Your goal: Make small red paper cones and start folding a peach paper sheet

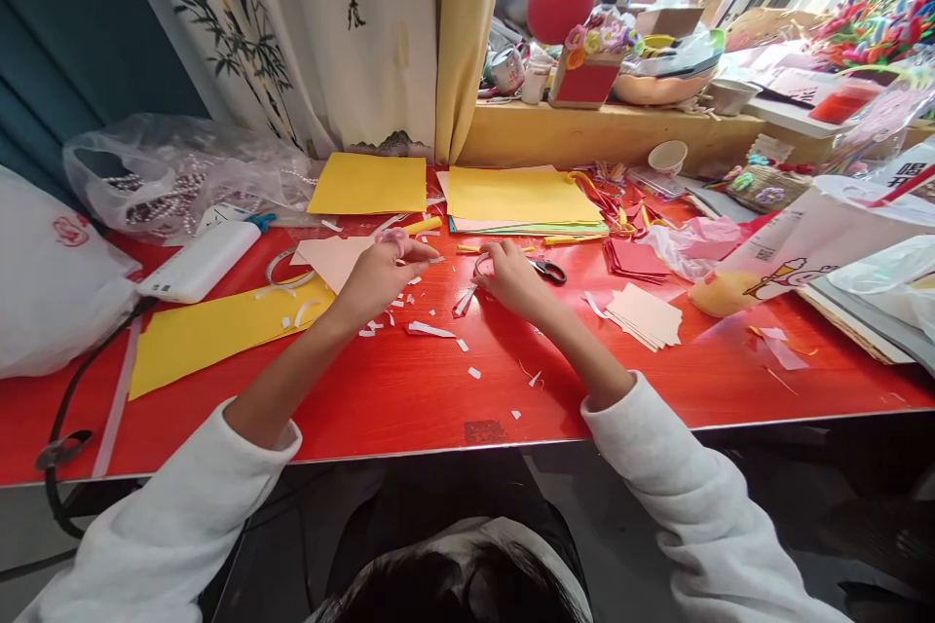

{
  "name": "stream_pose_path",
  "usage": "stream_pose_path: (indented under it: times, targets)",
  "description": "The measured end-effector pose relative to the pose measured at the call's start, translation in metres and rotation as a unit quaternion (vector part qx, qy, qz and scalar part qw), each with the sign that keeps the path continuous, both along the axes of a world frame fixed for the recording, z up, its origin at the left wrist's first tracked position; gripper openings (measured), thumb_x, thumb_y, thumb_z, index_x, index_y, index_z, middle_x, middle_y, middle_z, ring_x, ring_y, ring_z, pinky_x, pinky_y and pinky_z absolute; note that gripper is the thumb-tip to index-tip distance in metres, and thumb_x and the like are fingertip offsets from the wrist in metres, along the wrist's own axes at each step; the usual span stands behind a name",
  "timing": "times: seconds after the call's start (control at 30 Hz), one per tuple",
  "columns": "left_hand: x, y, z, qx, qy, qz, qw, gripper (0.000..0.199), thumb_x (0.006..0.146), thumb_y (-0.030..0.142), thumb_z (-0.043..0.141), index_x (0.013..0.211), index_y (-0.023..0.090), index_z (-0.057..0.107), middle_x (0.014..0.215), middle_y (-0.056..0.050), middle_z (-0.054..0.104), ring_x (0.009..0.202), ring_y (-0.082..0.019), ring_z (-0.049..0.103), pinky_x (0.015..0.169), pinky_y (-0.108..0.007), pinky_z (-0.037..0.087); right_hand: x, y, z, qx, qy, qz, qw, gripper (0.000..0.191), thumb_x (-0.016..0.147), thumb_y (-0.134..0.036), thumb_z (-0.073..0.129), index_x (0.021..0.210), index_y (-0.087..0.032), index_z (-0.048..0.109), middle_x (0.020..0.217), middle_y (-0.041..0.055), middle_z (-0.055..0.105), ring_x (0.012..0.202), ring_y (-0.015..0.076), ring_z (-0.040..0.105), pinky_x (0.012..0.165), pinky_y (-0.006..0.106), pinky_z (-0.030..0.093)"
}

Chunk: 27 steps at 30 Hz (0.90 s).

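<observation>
My left hand [387, 268] is over the middle of the table, its fingertips pinched on what looks like a small white tape piece [439, 260]. A pink rounded thing [392, 238] shows at its far side; whether the hand holds it I cannot tell. My right hand [511, 277] is closed round the edge of a thin roll of tape [481, 265]. Just below its fingers is a narrow pale strip [464, 301]. Black-handled scissors [551, 272] lie right beside that hand, their blades partly hidden. White paper scraps [430, 329] are scattered between and below both hands.
Yellow sheets [369, 183] and a stack of coloured paper [511, 195] lie at the back. Left are a yellow strip [219, 341], another tape roll [281, 269] and a white power bank-like block [201, 263]. Right are pink paper squares [644, 315] and a tilted drink cup [766, 248].
</observation>
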<state>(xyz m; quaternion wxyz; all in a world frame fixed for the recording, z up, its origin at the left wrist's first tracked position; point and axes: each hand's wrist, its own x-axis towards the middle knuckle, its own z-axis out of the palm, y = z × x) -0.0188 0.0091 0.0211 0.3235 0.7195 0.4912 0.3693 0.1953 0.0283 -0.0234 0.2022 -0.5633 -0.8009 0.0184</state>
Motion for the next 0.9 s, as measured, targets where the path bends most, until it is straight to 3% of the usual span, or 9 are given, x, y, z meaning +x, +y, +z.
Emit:
stream_pose_path:
  times: [0.1,0.2,0.27,0.37,0.5,0.6,0.77,0.9]
  targets:
    - [-0.003,0.005,0.000,-0.019,0.004,0.015,1.000,0.018,0.077,0.029,0.063,0.089,0.016,0.068,0.096,-0.005,0.067,0.092,-0.019,0.060,0.087,-0.035,0.047,-0.006,-0.009,0.008,0.015,0.037,0.074,0.996,0.032,0.085,-0.027,0.065,0.111,-0.010,0.060,0.113,0.0164,0.056,0.109,0.0276,0.051,0.093,0.037,0.040]
    - [-0.008,0.009,-0.001,0.019,-0.023,0.023,0.999,0.018,0.076,0.034,0.064,0.082,0.017,0.065,0.087,-0.004,0.065,0.089,-0.018,0.058,0.088,-0.035,0.045,-0.022,-0.025,0.015,-0.058,0.044,0.244,0.967,0.024,0.083,-0.035,0.067,0.098,-0.016,0.066,0.103,0.0098,0.058,0.097,0.0214,0.055,0.086,0.033,0.043]
    - [-0.011,0.011,-0.001,0.033,-0.028,0.012,0.999,0.019,0.076,0.035,0.064,0.079,0.017,0.064,0.091,-0.004,0.064,0.093,-0.018,0.057,0.092,-0.035,0.043,-0.033,-0.035,0.016,-0.078,0.016,0.276,0.958,0.026,0.081,-0.037,0.069,0.094,-0.015,0.067,0.101,0.0103,0.058,0.095,0.0224,0.053,0.084,0.034,0.043]
    - [-0.013,0.011,0.002,0.047,-0.015,-0.007,0.999,0.020,0.077,0.036,0.062,0.076,0.016,0.064,0.102,-0.004,0.062,0.103,-0.020,0.054,0.098,-0.038,0.038,-0.043,-0.042,0.015,-0.111,0.012,0.262,0.959,0.014,0.084,-0.027,0.066,0.088,-0.014,0.066,0.100,0.0103,0.058,0.094,0.0207,0.053,0.083,0.033,0.043]
    - [-0.010,0.006,0.008,0.011,-0.019,-0.018,1.000,0.019,0.075,0.036,0.063,0.074,0.017,0.065,0.080,-0.002,0.059,0.092,-0.019,0.055,0.090,-0.038,0.044,-0.044,-0.041,0.010,-0.126,0.045,0.208,0.969,0.006,0.086,-0.019,0.061,0.086,-0.014,0.062,0.096,0.0087,0.059,0.090,0.0185,0.055,0.081,0.030,0.042]
    - [-0.008,0.002,0.010,-0.023,-0.066,-0.028,0.997,0.022,0.071,0.039,0.070,0.075,0.018,0.068,0.078,-0.001,0.062,0.084,-0.018,0.057,0.085,-0.036,0.048,-0.042,-0.039,0.007,-0.137,0.069,0.167,0.974,0.004,0.087,-0.016,0.057,0.087,-0.014,0.060,0.090,0.0068,0.063,0.084,0.0172,0.056,0.073,0.027,0.041]
    - [-0.010,0.002,0.011,-0.049,-0.084,-0.036,0.995,0.024,0.070,0.038,0.072,0.084,0.018,0.072,0.090,-0.004,0.068,0.086,-0.019,0.062,0.087,-0.038,0.049,-0.041,-0.035,0.008,-0.157,0.155,0.116,0.968,0.030,0.086,-0.006,0.048,0.115,-0.012,0.054,0.087,0.0048,0.065,0.079,0.0147,0.058,0.071,0.026,0.041]
    - [-0.013,0.004,0.013,-0.026,-0.017,-0.034,0.999,0.023,0.075,0.035,0.066,0.089,0.018,0.072,0.095,-0.006,0.068,0.095,-0.021,0.060,0.093,-0.039,0.045,-0.040,-0.035,0.011,-0.121,0.157,0.089,0.976,0.025,0.090,-0.016,0.050,0.113,-0.011,0.059,0.097,0.0093,0.063,0.085,0.0159,0.059,0.078,0.029,0.044]
